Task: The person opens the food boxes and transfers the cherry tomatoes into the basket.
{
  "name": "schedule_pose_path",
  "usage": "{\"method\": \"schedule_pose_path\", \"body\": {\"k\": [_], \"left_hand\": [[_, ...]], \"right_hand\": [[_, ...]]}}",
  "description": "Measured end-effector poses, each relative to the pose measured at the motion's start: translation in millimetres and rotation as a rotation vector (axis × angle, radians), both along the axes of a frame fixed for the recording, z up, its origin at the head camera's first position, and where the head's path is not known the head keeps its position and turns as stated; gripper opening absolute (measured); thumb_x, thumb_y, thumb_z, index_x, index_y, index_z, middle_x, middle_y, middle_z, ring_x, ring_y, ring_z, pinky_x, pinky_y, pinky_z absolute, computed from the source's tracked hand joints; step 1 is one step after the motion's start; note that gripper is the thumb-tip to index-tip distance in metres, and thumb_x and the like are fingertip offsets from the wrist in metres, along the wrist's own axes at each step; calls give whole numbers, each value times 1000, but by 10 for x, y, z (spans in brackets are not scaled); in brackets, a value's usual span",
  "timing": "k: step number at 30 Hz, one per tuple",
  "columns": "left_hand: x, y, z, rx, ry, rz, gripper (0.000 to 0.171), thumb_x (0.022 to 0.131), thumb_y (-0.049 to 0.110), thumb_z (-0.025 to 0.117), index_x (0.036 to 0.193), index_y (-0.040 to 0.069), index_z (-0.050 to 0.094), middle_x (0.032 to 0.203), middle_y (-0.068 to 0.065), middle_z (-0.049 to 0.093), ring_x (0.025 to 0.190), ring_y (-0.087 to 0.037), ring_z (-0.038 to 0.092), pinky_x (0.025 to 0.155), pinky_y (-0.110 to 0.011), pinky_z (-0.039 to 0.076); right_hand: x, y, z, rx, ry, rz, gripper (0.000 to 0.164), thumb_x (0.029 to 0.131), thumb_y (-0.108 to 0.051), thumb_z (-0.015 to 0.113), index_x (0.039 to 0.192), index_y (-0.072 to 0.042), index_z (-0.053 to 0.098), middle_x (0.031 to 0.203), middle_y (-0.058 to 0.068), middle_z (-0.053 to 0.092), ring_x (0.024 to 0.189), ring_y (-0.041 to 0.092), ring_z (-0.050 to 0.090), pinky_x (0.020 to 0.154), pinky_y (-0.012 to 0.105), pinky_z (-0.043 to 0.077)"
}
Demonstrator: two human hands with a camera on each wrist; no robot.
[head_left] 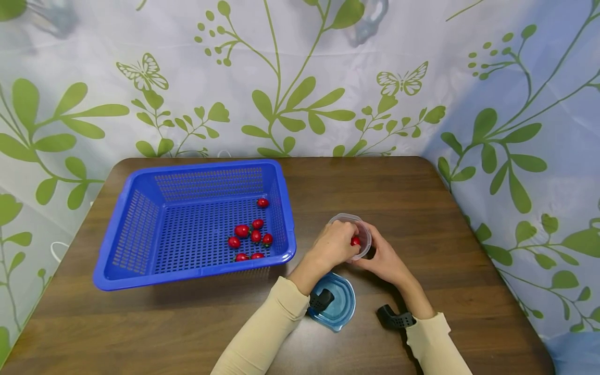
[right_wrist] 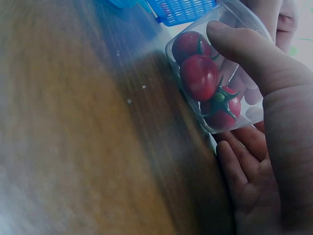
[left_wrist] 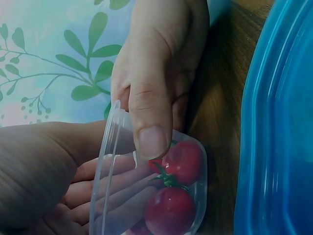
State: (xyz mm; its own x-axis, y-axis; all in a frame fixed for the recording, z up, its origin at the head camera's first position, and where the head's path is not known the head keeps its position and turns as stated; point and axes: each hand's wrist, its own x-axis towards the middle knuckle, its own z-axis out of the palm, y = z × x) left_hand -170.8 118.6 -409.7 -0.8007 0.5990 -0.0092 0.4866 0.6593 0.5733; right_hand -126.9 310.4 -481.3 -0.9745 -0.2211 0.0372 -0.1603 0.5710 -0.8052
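Note:
A small clear plastic container (head_left: 367, 246) stands tilted above the table in the head view. My right hand (head_left: 388, 261) grips it from the right, its thumb (right_wrist: 239, 46) lying over the near wall in the right wrist view. Inside sit several red cherry tomatoes (right_wrist: 199, 77) with green stems. My left hand (head_left: 332, 245) reaches over the rim from the left. Through the clear wall, the left wrist view shows its loosely extended fingers (left_wrist: 117, 191) beside the tomatoes (left_wrist: 169, 210); no tomato is plainly pinched between them.
A blue perforated basket (head_left: 112, 260) stands on the left of the brown table (head_left: 422, 192), with several cherry tomatoes (head_left: 241, 230) toward its right side. A translucent blue lid (head_left: 344, 307) lies below the left wrist. Patterned cloth (head_left: 300, 67) hangs behind the table.

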Motion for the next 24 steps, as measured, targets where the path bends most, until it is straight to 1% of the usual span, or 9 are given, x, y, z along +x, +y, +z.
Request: {"method": "schedule_pose_path", "body": {"k": [6,10,12,14,16,19,21,24], "left_hand": [[-9,1,-9,6,5,-6,6,91,19,77,92,12,78,79,3,72,66,-12,57,60,-21,46],[-12,-3,-4,7,-12,-18,6,91,19,77,91,12,78,78,3,71,65,-12,56,58,-20,44],[-15,1,1,-2,-17,-17,6,91,19,77,90,13,78,77,3,70,65,-12,56,57,-20,43],[-17,9,8,-14,-24,-12,6,91,19,78,89,13,78,76,4,69,66,-13,56,58,-21,43],[-19,22,13,-29,-17,-3,6,90,19,78,87,13,78,75,4,69,67,-13,56,58,-21,43],[-22,42,16,-49,-2,1,6,89,18,79,86,12,77,74,4,68,68,-13,57,59,-22,44],[-24,54,11,-56,6,0,7,89,17,79,86,12,76,74,4,68,69,-12,58,60,-22,45],[-31,63,0,-58,2,-6,6,89,17,79,87,13,77,75,4,69,70,-12,58,61,-22,46]], "right_hand": [[2,-6,7,6,-2,-3,93,83,-20,87,158,-17,33,155,13,48,137,37,52,113,58,41],[6,-6,4,9,4,-3,93,82,-20,87,158,-17,33,155,13,48,138,37,52,113,58,41],[9,-8,3,8,9,-3,93,82,-21,88,157,-17,34,154,12,49,137,36,53,113,56,42],[9,-12,0,8,10,-2,93,82,-22,88,157,-18,34,153,11,49,136,34,53,114,47,43],[9,-14,-1,3,10,-3,93,82,-22,89,157,-18,35,153,11,50,135,33,54,114,32,43],[5,-13,-4,-10,11,-2,93,81,-21,89,157,-18,35,152,11,50,134,32,54,108,14,37],[3,-13,-2,-17,15,-1,94,81,-20,89,157,-17,35,152,12,50,134,33,54,106,10,35],[4,-11,-2,-18,15,-1,94,81,-19,89,158,-17,35,152,12,50,134,33,54,106,10,35]]}}
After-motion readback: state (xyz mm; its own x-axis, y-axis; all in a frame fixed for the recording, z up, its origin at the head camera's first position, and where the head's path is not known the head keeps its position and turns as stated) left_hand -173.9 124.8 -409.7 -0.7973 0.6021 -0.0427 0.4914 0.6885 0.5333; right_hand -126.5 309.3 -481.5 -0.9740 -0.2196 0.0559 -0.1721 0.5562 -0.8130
